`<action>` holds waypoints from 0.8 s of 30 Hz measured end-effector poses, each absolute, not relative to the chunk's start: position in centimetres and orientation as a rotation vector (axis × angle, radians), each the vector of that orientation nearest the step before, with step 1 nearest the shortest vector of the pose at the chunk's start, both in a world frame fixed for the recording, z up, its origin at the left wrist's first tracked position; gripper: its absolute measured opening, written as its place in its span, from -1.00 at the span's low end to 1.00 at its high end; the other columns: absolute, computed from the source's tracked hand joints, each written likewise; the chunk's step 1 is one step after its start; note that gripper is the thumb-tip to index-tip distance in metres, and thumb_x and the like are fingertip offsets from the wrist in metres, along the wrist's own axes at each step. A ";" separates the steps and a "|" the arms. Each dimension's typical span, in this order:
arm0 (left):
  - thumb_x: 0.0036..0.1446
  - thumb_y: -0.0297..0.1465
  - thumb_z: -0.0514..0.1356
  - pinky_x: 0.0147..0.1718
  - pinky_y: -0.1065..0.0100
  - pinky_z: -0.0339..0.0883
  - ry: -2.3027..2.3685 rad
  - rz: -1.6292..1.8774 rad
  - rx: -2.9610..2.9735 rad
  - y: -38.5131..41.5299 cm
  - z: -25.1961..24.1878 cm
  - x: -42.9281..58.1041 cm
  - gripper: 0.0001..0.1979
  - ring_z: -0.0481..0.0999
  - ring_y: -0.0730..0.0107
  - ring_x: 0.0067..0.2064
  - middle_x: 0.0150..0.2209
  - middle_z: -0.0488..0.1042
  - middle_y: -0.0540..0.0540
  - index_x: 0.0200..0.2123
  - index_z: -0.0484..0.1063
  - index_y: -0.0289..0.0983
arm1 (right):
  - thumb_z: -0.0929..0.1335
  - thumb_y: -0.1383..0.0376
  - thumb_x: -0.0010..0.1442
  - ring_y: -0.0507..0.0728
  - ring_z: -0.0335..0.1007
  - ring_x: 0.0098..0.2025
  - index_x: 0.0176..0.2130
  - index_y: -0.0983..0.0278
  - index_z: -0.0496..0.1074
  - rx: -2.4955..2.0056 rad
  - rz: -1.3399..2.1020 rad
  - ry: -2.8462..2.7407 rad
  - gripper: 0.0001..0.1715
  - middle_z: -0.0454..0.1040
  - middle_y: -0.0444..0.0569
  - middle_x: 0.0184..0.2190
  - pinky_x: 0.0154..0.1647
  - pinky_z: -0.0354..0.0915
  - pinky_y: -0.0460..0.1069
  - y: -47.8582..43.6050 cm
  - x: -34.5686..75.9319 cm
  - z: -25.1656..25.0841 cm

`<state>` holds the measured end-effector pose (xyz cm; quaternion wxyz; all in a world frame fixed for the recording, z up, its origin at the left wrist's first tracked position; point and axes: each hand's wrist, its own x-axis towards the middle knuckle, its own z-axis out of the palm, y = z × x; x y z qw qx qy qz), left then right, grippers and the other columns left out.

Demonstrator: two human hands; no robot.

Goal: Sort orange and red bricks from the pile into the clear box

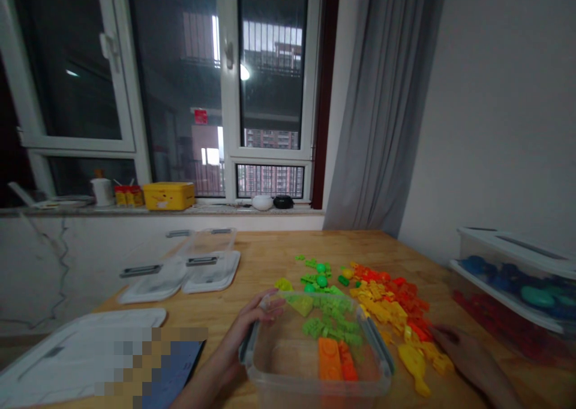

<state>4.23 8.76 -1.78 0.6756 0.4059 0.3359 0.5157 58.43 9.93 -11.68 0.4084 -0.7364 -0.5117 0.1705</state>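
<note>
My left hand [240,331] is wrapped around the left side of a clear plastic box [310,386], its fingers over the far left corner of the rim. A large orange brick [330,361] and a narrower red-orange piece [348,362] show in the box. Light green pieces [335,322] appear through its clear plastic; whether they lie inside or behind, I cannot tell. At the right, my right hand [465,352] has curled fingers at the edge of the red-orange pieces [407,295]. What its fingertips hold is hidden. Yellow pieces [387,310] and a yellow spoon-shaped piece [414,367] lie beside it.
Stacked clear bins [517,289] with blue and red pieces stand at the right. Clear containers [209,268] and a white lid [76,352] occupy the table's left. A yellow box [168,196] sits on the windowsill. A pixelated patch covers the lower left.
</note>
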 end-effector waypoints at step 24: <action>0.01 -0.47 0.28 0.37 0.10 0.13 0.754 1.154 0.916 8.6 -1.7 4.3 -0.35 0.50 -0.02 0.31 0.19 0.64 -0.16 0.24 0.49 -0.18 | 0.31 -0.27 0.02 0.54 0.64 0.00 -0.24 0.26 0.72 -1.922 0.268 -1.190 -0.24 0.73 0.19 -0.13 0.08 0.49 0.29 7.5 56.0 -8.7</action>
